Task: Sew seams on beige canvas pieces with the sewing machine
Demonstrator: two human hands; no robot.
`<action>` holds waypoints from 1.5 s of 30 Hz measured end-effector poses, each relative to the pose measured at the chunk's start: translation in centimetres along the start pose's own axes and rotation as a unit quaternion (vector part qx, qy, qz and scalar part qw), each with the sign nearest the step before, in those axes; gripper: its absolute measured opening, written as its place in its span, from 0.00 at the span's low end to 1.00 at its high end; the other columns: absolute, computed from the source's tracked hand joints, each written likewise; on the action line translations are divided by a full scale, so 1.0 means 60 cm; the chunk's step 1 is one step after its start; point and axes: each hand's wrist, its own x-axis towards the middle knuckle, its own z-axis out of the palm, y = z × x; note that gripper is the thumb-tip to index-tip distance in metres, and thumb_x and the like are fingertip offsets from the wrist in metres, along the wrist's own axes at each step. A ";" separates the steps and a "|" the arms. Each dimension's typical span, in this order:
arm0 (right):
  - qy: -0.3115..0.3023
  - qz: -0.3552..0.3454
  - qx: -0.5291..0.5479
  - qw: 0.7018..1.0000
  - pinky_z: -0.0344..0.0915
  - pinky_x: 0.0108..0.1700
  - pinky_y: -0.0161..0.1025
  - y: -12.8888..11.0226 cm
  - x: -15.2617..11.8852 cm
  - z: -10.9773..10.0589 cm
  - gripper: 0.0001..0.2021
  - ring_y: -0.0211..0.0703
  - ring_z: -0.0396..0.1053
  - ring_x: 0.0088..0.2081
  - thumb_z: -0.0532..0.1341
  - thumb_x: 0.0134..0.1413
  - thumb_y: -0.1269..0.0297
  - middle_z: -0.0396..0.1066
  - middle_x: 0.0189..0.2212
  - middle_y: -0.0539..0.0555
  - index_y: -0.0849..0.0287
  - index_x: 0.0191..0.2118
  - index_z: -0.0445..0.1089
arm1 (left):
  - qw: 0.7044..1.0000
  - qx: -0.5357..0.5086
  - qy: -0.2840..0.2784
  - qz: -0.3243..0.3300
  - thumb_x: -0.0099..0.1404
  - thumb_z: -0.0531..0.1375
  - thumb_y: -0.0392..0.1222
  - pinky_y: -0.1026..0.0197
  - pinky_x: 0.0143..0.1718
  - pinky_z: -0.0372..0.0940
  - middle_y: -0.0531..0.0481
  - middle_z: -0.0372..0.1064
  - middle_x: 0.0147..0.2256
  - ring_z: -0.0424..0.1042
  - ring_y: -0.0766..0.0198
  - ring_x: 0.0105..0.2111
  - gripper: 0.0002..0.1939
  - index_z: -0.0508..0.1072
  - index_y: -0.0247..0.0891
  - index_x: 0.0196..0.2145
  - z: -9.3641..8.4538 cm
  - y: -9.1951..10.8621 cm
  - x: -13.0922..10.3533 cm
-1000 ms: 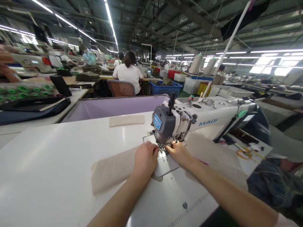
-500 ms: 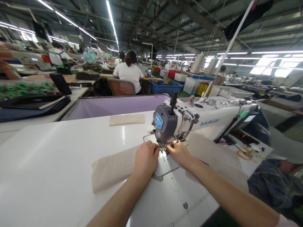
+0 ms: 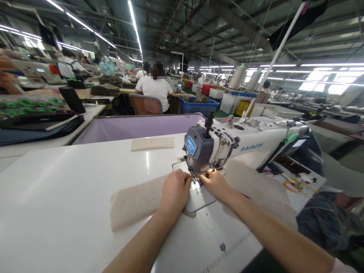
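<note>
A white sewing machine [image 3: 247,142] with a dark grey head stands over the table. My left hand [image 3: 175,189] is closed at the left of the presser foot, its fingertips pinching a beige fabric piece [image 3: 133,204]. That fabric stretches out to the left of the hand, flat on the tabletop. On the other side of the needle, my right hand [image 3: 214,184] pinches beige fabric close to the foot. A larger beige fabric part [image 3: 258,185] spreads to the right, behind my right forearm. Both sets of fingertips are partly hidden near the needle.
A folded beige strip [image 3: 152,143] lies farther back on the white table [image 3: 71,197]. Yellow-handled scissors [image 3: 292,185] rest at the right. Behind the table is a lilac-lined trough [image 3: 136,127]. A co-worker in white [image 3: 155,89] sits ahead, beside a blue crate [image 3: 199,105].
</note>
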 end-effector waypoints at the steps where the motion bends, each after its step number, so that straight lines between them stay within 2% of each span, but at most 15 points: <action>1: -0.001 -0.001 0.000 1.000 0.55 0.26 0.36 0.001 0.000 0.001 0.13 0.42 0.65 0.24 0.58 0.62 0.65 0.69 0.20 0.51 0.54 0.29 0.77 | 1.000 -0.001 0.000 0.000 0.69 0.58 0.36 0.60 0.38 0.60 0.48 0.74 0.32 0.72 0.59 0.37 0.12 0.80 0.40 0.30 0.000 0.000 0.000; 13: -0.001 -0.001 -0.008 1.000 0.53 0.25 0.35 -0.003 -0.004 -0.001 0.14 0.41 0.65 0.23 0.56 0.63 0.62 0.69 0.20 0.50 0.54 0.31 0.77 | 1.000 0.008 0.009 -0.016 0.68 0.59 0.35 0.61 0.36 0.58 0.49 0.74 0.32 0.71 0.59 0.36 0.12 0.78 0.39 0.28 -0.001 0.003 0.000; 21: -0.002 -0.013 -0.006 1.000 0.54 0.26 0.35 -0.007 0.001 -0.002 0.14 0.40 0.64 0.23 0.56 0.62 0.64 0.68 0.18 0.50 0.54 0.28 0.76 | 1.000 0.016 0.011 -0.008 0.69 0.59 0.36 0.61 0.37 0.58 0.49 0.74 0.32 0.71 0.60 0.36 0.12 0.78 0.39 0.28 0.001 0.000 0.000; 32: 0.011 -0.015 0.017 1.000 0.51 0.24 0.35 -0.009 0.002 -0.002 0.13 0.38 0.60 0.21 0.57 0.59 0.69 0.63 0.15 0.48 0.56 0.25 0.74 | 0.999 0.045 0.011 -0.005 0.69 0.59 0.36 0.61 0.36 0.57 0.49 0.74 0.32 0.71 0.60 0.36 0.11 0.78 0.39 0.29 0.001 0.003 0.002; 39: 0.015 0.002 0.045 0.999 0.54 0.27 0.36 -0.008 0.002 -0.002 0.12 0.41 0.64 0.23 0.59 0.58 0.67 0.67 0.17 0.50 0.55 0.25 0.75 | 0.999 0.035 0.011 -0.020 0.69 0.59 0.35 0.62 0.36 0.57 0.50 0.73 0.31 0.71 0.62 0.35 0.11 0.77 0.38 0.28 -0.004 0.007 -0.001; 45: 0.015 0.016 0.076 0.997 0.55 0.27 0.35 -0.009 0.002 -0.005 0.12 0.42 0.65 0.24 0.60 0.57 0.63 0.66 0.16 0.49 0.55 0.24 0.74 | 1.000 0.024 0.008 -0.013 0.69 0.60 0.35 0.62 0.36 0.57 0.50 0.72 0.31 0.71 0.62 0.35 0.11 0.77 0.38 0.28 -0.003 0.006 -0.001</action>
